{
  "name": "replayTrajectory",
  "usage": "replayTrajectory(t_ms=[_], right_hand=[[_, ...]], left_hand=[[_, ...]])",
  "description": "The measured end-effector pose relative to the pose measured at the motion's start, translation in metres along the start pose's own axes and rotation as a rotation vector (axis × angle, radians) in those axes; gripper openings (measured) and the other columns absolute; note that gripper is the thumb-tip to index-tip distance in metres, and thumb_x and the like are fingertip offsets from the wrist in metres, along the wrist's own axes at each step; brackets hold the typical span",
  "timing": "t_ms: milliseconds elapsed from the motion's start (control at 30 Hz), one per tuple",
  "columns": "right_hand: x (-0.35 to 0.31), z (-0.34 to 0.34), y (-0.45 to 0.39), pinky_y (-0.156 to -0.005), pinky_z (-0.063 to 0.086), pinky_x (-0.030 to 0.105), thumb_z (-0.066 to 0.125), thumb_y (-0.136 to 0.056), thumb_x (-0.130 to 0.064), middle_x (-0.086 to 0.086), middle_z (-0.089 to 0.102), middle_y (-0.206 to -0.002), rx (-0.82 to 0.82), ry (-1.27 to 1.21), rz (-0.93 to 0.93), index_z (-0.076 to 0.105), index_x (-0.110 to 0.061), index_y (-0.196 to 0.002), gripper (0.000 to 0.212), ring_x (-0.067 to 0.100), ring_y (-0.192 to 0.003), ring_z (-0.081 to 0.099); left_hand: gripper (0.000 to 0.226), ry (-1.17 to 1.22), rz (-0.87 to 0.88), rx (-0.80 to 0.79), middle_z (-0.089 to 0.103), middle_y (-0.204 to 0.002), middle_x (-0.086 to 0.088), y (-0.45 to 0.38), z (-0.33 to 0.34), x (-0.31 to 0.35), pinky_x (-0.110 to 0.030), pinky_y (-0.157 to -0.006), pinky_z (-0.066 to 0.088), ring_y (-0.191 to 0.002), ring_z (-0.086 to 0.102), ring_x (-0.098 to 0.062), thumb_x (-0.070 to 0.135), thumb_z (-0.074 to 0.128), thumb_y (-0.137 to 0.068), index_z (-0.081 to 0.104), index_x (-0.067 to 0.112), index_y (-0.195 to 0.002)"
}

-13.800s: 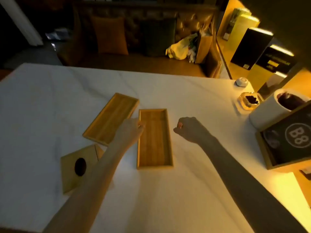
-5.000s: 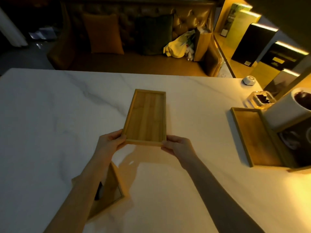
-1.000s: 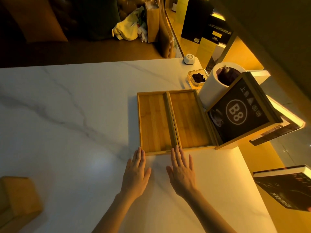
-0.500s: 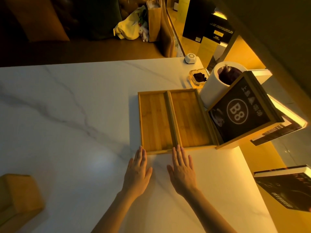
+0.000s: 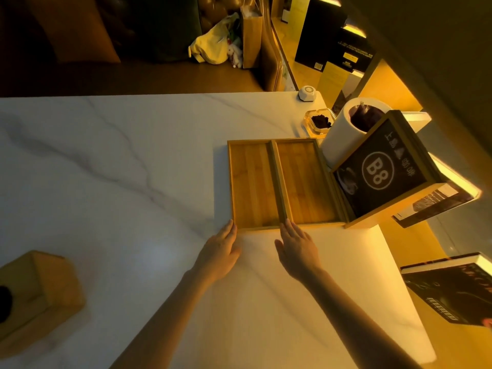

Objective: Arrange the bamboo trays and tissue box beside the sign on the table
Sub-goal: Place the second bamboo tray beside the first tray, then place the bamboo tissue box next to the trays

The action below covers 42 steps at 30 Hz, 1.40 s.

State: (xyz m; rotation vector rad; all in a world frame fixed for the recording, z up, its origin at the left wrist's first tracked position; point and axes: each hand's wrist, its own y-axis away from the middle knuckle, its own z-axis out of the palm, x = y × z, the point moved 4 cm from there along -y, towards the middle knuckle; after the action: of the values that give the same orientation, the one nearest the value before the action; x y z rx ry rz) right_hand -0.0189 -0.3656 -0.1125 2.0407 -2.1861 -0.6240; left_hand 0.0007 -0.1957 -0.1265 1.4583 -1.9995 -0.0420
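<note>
Two bamboo trays lie side by side on the white marble table (image 5: 111, 166), long edges touching. The left tray (image 5: 251, 182) is the outer one; the right tray (image 5: 306, 182) sits against the black "B8" sign (image 5: 378, 171) in its wooden frame. My left hand (image 5: 222, 249) lies flat with its fingertips at the left tray's near corner. My right hand (image 5: 296, 247) lies flat with its fingertips at the near edge where the two trays meet. Neither hand holds anything. The bamboo tissue box (image 5: 34, 291) stands far off at the table's near left.
Behind the sign stand a white cylinder (image 5: 346, 131), a glass ashtray (image 5: 318, 122) and a small white round device (image 5: 307, 93). A dark book (image 5: 452, 286) lies at the right. A sofa with a yellow bag (image 5: 210, 46) is beyond the table's far edge.
Within the last second both hands slid slightly forward against the trays' near edges. Earlier the trays lay loose mid-table and were carried one after the other to the sign.
</note>
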Motion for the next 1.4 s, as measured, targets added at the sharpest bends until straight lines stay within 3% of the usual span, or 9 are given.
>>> replayTrajectory(t_ms=[200, 333, 467, 700, 867, 1067, 1200, 1300, 1400], right_hand=[[-0.047, -0.031, 0.001, -0.087, 0.05, 0.032, 0.035, -0.096, -0.033, 0.006, 0.064, -0.116, 0.055, -0.037, -0.102, 0.057, -0.012, -0.113, 0.034, 0.02, -0.105, 0.06], [-0.102, -0.042, -0.005, -0.066, 0.051, 0.027, 0.037, -0.095, -0.034, 0.007, 0.067, -0.086, 0.061, 0.001, -0.19, 0.064, -0.011, -0.09, 0.036, 0.016, -0.074, 0.062], [-0.17, -0.057, -0.005, -0.062, 0.046, 0.025, 0.039, -0.095, -0.032, 0.006, 0.067, -0.083, 0.126, 0.029, -0.333, 0.064, -0.008, -0.089, 0.035, 0.016, -0.071, 0.063], [-0.272, -0.047, 0.018, -0.072, 0.048, 0.035, 0.033, -0.096, -0.032, 0.009, 0.065, -0.084, 0.147, -0.084, -0.516, 0.058, -0.008, -0.085, 0.037, 0.028, -0.082, 0.062], [-0.316, 0.013, 0.048, -0.099, 0.039, 0.034, 0.031, -0.097, -0.032, 0.005, 0.055, -0.131, 0.046, -0.32, -0.442, 0.045, -0.016, -0.13, 0.039, 0.021, -0.122, 0.047], [-0.341, 0.085, 0.071, -0.115, 0.013, 0.035, 0.022, -0.095, -0.049, 0.003, 0.015, -0.157, -0.302, -0.36, -0.387, 0.009, -0.014, -0.146, 0.063, 0.018, -0.143, 0.011], [-0.352, 0.096, 0.082, -0.115, 0.012, 0.036, 0.024, -0.092, -0.053, 0.006, 0.014, -0.157, -0.475, -0.578, -0.253, 0.007, -0.013, -0.146, 0.069, 0.021, -0.143, 0.013], [-0.361, 0.088, 0.093, -0.104, 0.024, 0.028, 0.027, -0.095, -0.045, 0.009, 0.03, -0.151, -0.547, -0.749, -0.206, 0.018, -0.011, -0.144, 0.06, 0.025, -0.137, 0.029], [-0.367, 0.085, 0.1, -0.098, 0.027, 0.028, 0.028, -0.097, -0.041, 0.008, 0.038, -0.145, -0.596, -0.813, -0.166, 0.022, -0.015, -0.142, 0.053, 0.025, -0.133, 0.034]], left_hand=[[0.034, 0.073, 0.025, 0.106, 0.059, -0.12, -0.015, 0.023, -0.047, 0.001, -0.033, -0.093, 0.043, -0.11, 0.055, -0.028, 0.025, 0.037, -0.094, 0.05, 0.006, -0.119], [0.028, 0.053, 0.032, 0.235, 0.051, -0.076, -0.007, 0.049, -0.085, -0.02, -0.03, -0.069, 0.038, -0.075, 0.052, -0.022, 0.022, 0.036, -0.094, 0.056, 0.006, -0.082], [0.03, 0.144, -0.017, 0.407, 0.049, -0.061, -0.003, 0.087, -0.121, -0.054, -0.034, -0.064, 0.041, -0.061, 0.047, -0.02, 0.021, 0.04, -0.092, 0.047, 0.011, -0.065], [0.028, 0.272, -0.202, 0.721, 0.069, -0.092, -0.014, 0.172, -0.158, -0.144, -0.042, -0.078, 0.051, -0.084, 0.062, -0.028, 0.025, 0.042, -0.091, 0.063, 0.007, -0.095], [0.027, 0.241, -0.333, 0.881, 0.061, -0.115, -0.015, 0.217, -0.159, -0.209, -0.031, -0.091, 0.04, -0.106, 0.056, -0.027, 0.016, 0.041, -0.092, 0.056, 0.006, -0.112], [0.049, 0.328, -0.558, 0.771, 0.025, -0.15, -0.011, 0.242, -0.137, -0.275, -0.04, -0.112, 0.02, -0.139, 0.02, -0.025, 0.029, 0.039, -0.093, 0.027, 0.013, -0.137], [0.056, 0.683, -0.672, 0.736, 0.023, -0.151, -0.01, 0.248, -0.12, -0.298, -0.041, -0.114, 0.02, -0.139, 0.021, -0.026, 0.031, 0.04, -0.092, 0.018, 0.014, -0.141], [0.04, 1.03, -0.654, 0.709, 0.05, -0.128, -0.007, 0.249, -0.109, -0.306, -0.04, -0.098, 0.04, -0.122, 0.046, -0.028, 0.028, 0.042, -0.091, 0.037, 0.02, -0.13], [0.033, 1.198, -0.606, 0.722, 0.055, -0.122, -0.008, 0.249, -0.111, -0.306, -0.043, -0.093, 0.046, -0.111, 0.054, -0.026, 0.023, 0.046, -0.09, 0.046, 0.018, -0.123]])
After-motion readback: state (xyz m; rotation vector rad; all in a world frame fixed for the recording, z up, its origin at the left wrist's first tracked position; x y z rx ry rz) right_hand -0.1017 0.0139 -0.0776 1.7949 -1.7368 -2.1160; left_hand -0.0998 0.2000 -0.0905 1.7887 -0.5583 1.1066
